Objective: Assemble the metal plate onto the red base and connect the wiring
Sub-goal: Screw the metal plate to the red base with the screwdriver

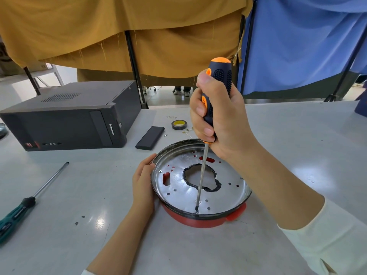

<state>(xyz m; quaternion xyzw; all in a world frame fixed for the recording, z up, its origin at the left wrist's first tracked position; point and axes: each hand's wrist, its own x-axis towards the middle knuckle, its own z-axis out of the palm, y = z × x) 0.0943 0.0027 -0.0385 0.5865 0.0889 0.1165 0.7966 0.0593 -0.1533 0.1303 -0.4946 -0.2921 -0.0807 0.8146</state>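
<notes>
**Screw being driven at near edge of plate**

One metal plate (200, 175) sits in one red base (202, 220) on the grey table (198, 251); plate is round, shiny, shallow-rimmed, punched with small holes, red showing through a few slots, ragged black-edged cutout at centre; left hand (143, 185) rests against the plate's left rim, fingers only slightly bent, holding nothing; right hand (216, 116) is wrapped tight round one orange-and-black screwdriver (210, 124), rubbery dimpled grip, thin steel shaft nearly upright, tip on a screw (197, 211) at the near rim; two more screw heads visible on the plate, left and right edges; second screwdriver (25, 203), green-black handle, lies loose at left; further back: one flat black bar (150, 137), one tape roll (179, 124), a few small loose fasteners beside it, count unclear; one black desktop PC case (65, 118) lying on its side; mustard and blue cloth curtains behind.
</notes>
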